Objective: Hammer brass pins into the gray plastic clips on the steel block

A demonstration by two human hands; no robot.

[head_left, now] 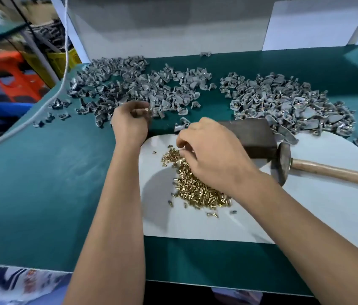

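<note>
Two hands: right hand pinches shiny brass pins; left hand grasps a gray clip.

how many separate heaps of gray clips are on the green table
2. One heap of gray plastic clips lies far left; another heap lies far right, behind the steel block. Loose strays surround both.

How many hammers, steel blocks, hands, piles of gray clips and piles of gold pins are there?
Hammer: 1
Steel block: 1
Hands: 2, left hand, right hand
Gray clip piles: 2, left pile, right pile
Brass pin pile: 1
Total: 7
</note>
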